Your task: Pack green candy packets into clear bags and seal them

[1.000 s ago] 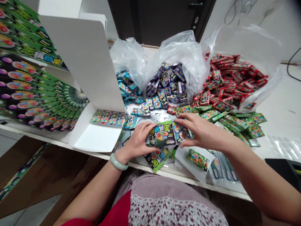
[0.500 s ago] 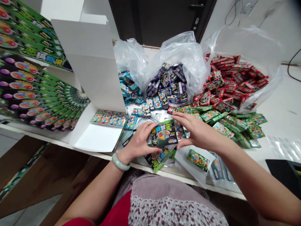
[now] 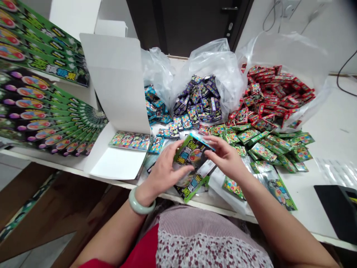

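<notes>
A black and green candy box (image 3: 192, 152) is held tilted between my two hands, just above the table's front part. My left hand (image 3: 163, 169), with a pale green bangle on the wrist, grips its left side, thumb across the front. At the upper right corner, the bent fingers of my right hand (image 3: 224, 156) close on it. Under it lies another black and green pack (image 3: 193, 186), partly covered. A small green candy packet (image 3: 233, 187) rests on white paper near my right wrist, partly hidden by the forearm.
Small packets lie in heaps: blue (image 3: 156, 106), purple (image 3: 198, 98), red (image 3: 279, 89) and green (image 3: 273, 149), some in clear plastic bags. An open white box (image 3: 115, 162) holds a row of packets. Fanned printed cartons (image 3: 41, 111) stand left. A black object (image 3: 331, 208) sits right.
The held box has turned from level to tilted, and my right fingers have closed in on it. A black and green pack now shows right of my right forearm.
</notes>
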The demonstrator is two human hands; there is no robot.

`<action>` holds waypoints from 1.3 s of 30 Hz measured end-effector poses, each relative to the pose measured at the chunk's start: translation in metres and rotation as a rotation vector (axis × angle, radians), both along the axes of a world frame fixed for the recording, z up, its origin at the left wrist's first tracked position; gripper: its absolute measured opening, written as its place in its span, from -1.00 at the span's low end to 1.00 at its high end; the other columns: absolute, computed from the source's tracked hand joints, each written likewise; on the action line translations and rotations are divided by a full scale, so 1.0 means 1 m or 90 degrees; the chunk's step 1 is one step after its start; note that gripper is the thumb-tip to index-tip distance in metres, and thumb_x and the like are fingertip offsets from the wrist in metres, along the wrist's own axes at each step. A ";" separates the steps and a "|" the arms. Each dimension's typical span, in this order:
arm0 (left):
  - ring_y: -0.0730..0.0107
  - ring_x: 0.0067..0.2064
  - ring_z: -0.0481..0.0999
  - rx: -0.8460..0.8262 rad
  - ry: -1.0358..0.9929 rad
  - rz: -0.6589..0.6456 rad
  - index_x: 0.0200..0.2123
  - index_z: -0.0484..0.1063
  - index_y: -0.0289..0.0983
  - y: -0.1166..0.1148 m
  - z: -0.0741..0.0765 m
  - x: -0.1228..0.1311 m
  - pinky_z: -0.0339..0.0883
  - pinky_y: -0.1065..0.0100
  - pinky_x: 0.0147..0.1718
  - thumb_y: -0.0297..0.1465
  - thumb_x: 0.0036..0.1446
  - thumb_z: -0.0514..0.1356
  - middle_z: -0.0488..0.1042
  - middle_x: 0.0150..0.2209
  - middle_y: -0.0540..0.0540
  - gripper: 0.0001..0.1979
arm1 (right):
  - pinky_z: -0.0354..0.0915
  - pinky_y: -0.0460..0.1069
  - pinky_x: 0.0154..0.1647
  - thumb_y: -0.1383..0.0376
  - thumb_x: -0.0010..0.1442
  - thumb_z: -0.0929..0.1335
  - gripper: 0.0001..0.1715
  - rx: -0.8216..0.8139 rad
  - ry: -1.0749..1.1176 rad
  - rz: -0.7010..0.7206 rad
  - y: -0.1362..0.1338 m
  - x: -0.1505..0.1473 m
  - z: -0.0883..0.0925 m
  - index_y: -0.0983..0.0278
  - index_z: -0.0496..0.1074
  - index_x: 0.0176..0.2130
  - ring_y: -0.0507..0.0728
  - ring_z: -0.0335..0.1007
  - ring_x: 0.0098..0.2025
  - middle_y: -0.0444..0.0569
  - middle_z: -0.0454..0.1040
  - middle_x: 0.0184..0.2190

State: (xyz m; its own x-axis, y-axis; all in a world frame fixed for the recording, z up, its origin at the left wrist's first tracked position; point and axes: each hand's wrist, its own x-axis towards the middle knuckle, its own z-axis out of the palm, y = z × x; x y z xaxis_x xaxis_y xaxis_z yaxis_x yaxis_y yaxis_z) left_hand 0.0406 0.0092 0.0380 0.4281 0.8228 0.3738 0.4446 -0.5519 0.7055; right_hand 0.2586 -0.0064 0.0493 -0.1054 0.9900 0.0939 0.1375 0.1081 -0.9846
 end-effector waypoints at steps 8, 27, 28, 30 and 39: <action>0.14 0.05 0.49 -0.277 -0.292 -0.048 0.34 -0.16 -0.02 -0.033 -0.041 0.001 0.48 0.03 -0.03 -0.39 0.22 0.16 0.37 0.12 -0.21 -0.27 | 0.43 0.03 -0.22 0.20 0.10 0.42 -0.68 0.028 0.081 -0.180 -0.019 -0.023 -0.030 0.13 0.32 -0.14 0.07 0.45 -0.28 -0.09 0.47 -0.27; 0.30 -0.12 0.55 -0.204 -0.263 0.058 -0.16 0.46 -0.22 -0.027 -0.021 0.025 0.44 0.22 -0.06 -0.35 0.24 0.16 0.57 -0.21 -0.09 -0.86 | 0.35 -0.06 -0.40 0.27 0.06 0.41 -0.74 -0.081 0.073 -0.025 -0.033 0.015 -0.018 0.20 0.38 -0.19 0.04 0.41 -0.32 -0.10 0.44 -0.32; 0.33 -0.16 0.57 -0.217 -0.280 0.055 -0.06 0.42 -0.20 -0.027 -0.019 0.026 0.46 0.25 -0.11 -0.36 0.23 0.17 0.58 -0.22 -0.08 -0.79 | 0.36 -0.06 -0.40 0.28 0.07 0.41 -0.72 -0.080 0.057 -0.014 -0.033 0.018 -0.016 0.19 0.39 -0.16 0.04 0.41 -0.31 -0.10 0.43 -0.32; 0.35 -0.18 0.57 -0.228 -0.296 0.036 0.00 0.39 -0.20 -0.028 -0.018 0.026 0.46 0.28 -0.16 -0.37 0.23 0.18 0.58 -0.22 -0.08 -0.74 | 0.36 -0.04 -0.35 0.29 0.10 0.39 -0.82 -0.038 -0.012 0.009 -0.035 0.021 -0.012 0.20 0.43 -0.21 0.06 0.41 -0.25 -0.06 0.44 -0.28; 0.43 -0.38 0.46 -0.303 -0.286 0.014 -0.39 0.43 -0.27 -0.025 0.002 0.028 0.38 0.37 -0.40 -0.41 0.02 0.29 0.47 -0.41 -0.02 -0.91 | 0.29 -0.09 -0.52 0.19 0.08 0.44 -0.79 -0.125 -0.030 0.046 -0.029 0.006 0.004 0.26 0.40 -0.35 -0.03 0.33 -0.52 -0.15 0.43 -0.48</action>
